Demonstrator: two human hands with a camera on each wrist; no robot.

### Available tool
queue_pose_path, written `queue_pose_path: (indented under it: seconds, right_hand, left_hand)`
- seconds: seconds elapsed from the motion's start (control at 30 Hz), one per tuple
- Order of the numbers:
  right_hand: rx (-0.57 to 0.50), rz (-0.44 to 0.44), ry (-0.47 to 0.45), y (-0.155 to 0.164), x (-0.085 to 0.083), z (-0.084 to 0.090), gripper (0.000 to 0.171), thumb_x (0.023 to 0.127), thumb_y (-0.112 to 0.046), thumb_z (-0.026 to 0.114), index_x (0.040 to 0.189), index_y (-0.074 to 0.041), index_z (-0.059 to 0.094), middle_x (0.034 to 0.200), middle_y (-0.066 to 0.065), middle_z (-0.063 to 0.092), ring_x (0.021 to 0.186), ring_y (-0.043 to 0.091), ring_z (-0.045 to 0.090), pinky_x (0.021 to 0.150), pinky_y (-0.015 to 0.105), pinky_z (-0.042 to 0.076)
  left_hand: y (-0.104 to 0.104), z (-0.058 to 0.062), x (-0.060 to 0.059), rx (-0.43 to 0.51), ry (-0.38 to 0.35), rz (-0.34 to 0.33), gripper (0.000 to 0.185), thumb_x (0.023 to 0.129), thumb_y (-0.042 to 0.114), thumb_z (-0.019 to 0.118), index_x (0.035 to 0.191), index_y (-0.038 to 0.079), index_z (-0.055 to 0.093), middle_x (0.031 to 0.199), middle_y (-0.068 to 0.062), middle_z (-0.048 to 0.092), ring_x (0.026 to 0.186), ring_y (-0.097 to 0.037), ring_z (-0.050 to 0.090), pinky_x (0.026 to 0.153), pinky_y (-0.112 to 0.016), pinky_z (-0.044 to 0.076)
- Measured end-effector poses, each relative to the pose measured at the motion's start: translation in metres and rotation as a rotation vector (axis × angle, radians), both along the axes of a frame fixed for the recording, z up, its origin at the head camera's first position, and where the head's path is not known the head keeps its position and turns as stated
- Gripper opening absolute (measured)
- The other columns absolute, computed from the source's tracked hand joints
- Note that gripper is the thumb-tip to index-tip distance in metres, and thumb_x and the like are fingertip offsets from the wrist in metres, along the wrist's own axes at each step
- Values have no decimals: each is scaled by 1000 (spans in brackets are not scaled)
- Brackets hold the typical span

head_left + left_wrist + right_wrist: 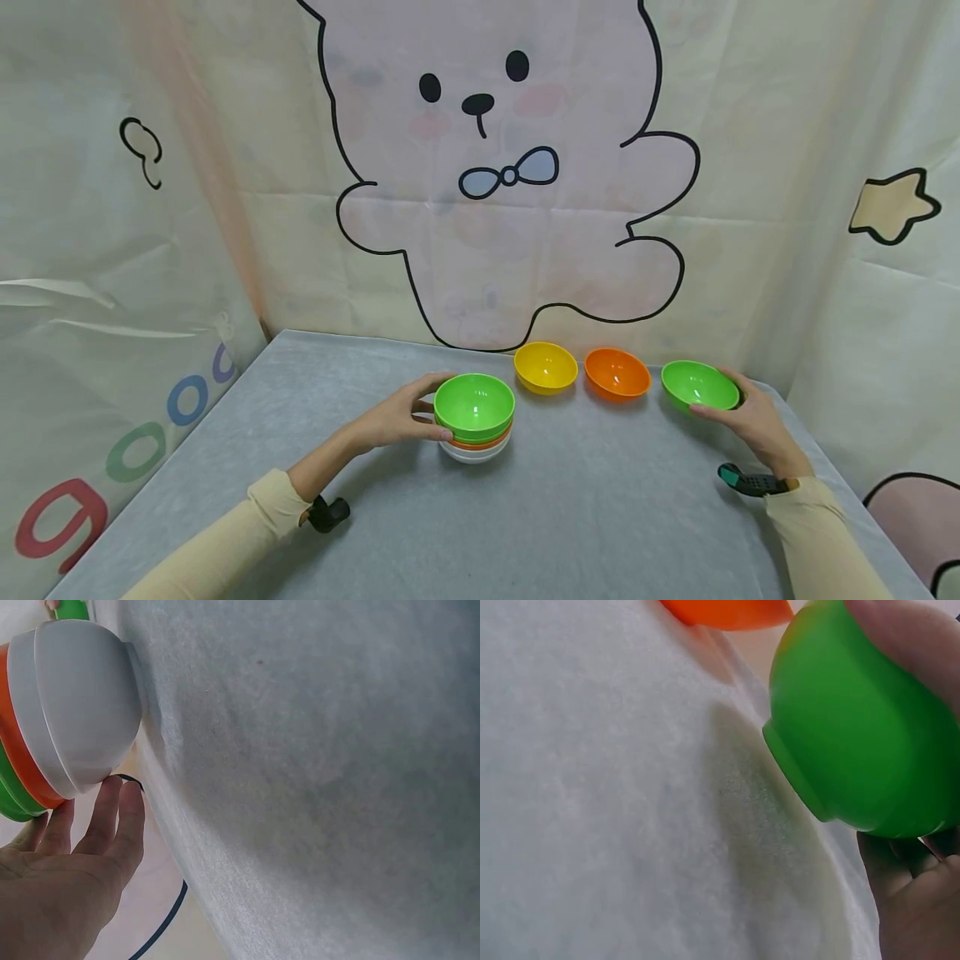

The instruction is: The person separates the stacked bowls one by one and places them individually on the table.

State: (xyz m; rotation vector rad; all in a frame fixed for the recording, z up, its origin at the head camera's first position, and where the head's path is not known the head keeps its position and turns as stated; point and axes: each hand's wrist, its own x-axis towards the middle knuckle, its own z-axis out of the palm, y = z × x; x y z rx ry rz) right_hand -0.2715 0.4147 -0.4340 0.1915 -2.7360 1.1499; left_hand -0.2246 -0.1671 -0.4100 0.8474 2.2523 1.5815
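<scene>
– Bowls first: where do they sit?

– On the grey counter [390, 517]. A stack of bowls [476, 419] stands near the middle, with a green one on top, an orange one under it and a white one at the bottom. Farther back, a yellow bowl [545, 367] and an orange bowl [617, 372] stand side by side, and a single green bowl [699, 385] stands to their right.

– What is the left hand doing?

– The left hand [397, 417] is wrapped round the left side of the stack, thumb at the front by the rims and fingers curled behind. That grip is grasping the stack. The left wrist view shows the white bowl's underside [75, 705] and the fingers [120, 817] beside it.

– And the right?

– The right hand [753, 417] holds the single green bowl, thumb on the near rim and fingers round the far side. That grip is closed about the bowl. In the right wrist view the bowl [855, 727] looks tilted, with its base ring off the cloth.

– Anything behind?

– A cloth backdrop [495, 183] with a drawn bear wearing a bow tie, and a star [892, 207] to the right.
</scene>
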Motion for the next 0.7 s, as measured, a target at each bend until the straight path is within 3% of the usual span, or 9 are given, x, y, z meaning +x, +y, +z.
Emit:
queue_pose_path:
  seconds: [0.17, 0.5, 0.7]
  right_hand:
    - [-22, -9, -23, 0, -5, -3, 97, 88, -33, 83, 156, 6, 27, 145, 35, 38, 116, 43, 41, 79, 28, 39]
    - [-61, 15, -17, 2, -7, -14, 93, 89, -30, 83, 156, 3, 28, 145, 30, 39, 115, 36, 41, 81, 25, 37]
    - [-57, 36, -36, 0, -6, -12, 95, 89, -28, 82, 157, 4, 23, 148, 31, 35, 120, 41, 39, 85, 31, 37]
  left_hand:
    - [0, 0, 0, 5, 3, -4, 85, 88, 17, 83, 158, 17, 34, 153, -7, 40, 123, -31, 57, 101, -45, 48]
    - [1, -1, 0, 9, 3, -6, 84, 88, 16, 83, 157, 17, 35, 153, -7, 41, 122, -31, 57, 101, -45, 48]
    - [0, -1, 0, 8, 3, -5, 84, 88, 17, 83, 157, 17, 35, 153, -7, 41, 122, -31, 58, 101, -45, 48]
